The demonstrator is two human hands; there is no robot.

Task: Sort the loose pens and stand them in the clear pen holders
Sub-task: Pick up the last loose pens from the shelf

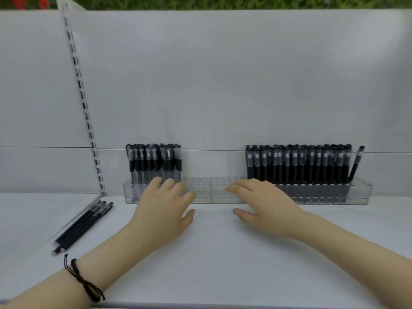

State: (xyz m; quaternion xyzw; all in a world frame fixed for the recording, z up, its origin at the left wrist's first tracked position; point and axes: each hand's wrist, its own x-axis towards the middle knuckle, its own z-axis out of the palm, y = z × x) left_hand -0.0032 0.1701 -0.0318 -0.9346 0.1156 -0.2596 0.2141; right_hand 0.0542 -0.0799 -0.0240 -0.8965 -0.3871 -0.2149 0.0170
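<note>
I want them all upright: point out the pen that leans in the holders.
The lone pen at the right holder's far right end; its top tilts rightward, while the others stand straight.

Both our bare forearms extend from the near edge of the counter (223,253), angled inward toward its middle; our left hand (163,210) is palm down, fingers loosely spread and nearly straight, fingertips toward the back edge, thumb out to the right; our right hand (265,206) sits near it, palm down, fingers stretched forward and leftward, thumb splayed below them; the hands are apart, thumbs facing each other; whether the palms touch the counter we cannot tell; a dark cord bracelet (82,279) circles our left wrist.
</note>
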